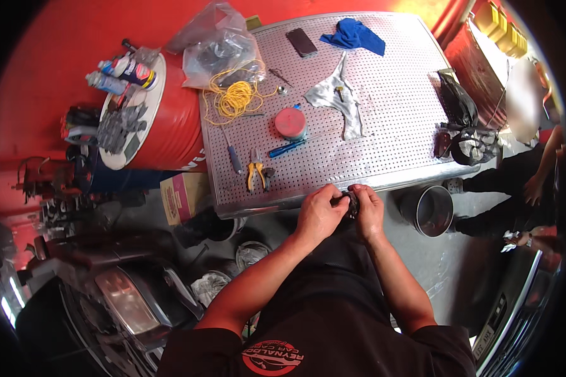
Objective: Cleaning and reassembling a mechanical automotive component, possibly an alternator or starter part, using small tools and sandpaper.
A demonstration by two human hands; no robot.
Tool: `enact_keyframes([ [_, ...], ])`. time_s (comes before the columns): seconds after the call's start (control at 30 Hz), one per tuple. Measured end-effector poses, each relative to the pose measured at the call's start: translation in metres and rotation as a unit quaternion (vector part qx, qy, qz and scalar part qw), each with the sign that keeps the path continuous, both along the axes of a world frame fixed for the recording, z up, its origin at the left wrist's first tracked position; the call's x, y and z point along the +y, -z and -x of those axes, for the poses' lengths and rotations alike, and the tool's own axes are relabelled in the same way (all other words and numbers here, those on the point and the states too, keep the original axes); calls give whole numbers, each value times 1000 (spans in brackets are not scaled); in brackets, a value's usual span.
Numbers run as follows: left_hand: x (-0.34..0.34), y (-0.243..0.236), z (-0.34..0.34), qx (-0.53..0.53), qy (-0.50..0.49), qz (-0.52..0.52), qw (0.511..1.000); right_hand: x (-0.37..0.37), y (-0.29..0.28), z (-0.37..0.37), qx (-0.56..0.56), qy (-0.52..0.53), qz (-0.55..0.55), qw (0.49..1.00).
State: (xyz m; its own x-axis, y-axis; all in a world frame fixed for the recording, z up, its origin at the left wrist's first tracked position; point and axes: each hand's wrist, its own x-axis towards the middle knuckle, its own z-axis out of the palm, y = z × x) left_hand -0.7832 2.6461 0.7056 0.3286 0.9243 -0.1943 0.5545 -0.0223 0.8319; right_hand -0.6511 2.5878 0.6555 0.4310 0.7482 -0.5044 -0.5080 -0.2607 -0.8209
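Note:
Just in front of the metal table's near edge, my left hand and my right hand are closed around a small dark part. Fingers cover much of it, and its exact kind cannot be made out. On the perforated metal table lie pliers with yellow handles, a screwdriver and a blue slim tool. A round tin with a red lid stands behind them. Farther back, a small brass-coloured piece rests on a grey-white rag.
Yellow cord and a clear plastic bag occupy the table's far left. A phone and blue cloth lie at the back. Spray cans rest on a red drum. A metal bucket and another person are at right.

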Motion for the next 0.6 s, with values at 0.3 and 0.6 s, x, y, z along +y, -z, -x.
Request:
enact_keyframes([
  [0.3, 53, 20, -37, -69, 116, 73, 988, 10, 0, -16, -45, 134, 22, 990],
  [0.6, 25, 9, -26, -121, 364, -35, 923, -40, -24, 38, 13, 387, 44, 921],
])
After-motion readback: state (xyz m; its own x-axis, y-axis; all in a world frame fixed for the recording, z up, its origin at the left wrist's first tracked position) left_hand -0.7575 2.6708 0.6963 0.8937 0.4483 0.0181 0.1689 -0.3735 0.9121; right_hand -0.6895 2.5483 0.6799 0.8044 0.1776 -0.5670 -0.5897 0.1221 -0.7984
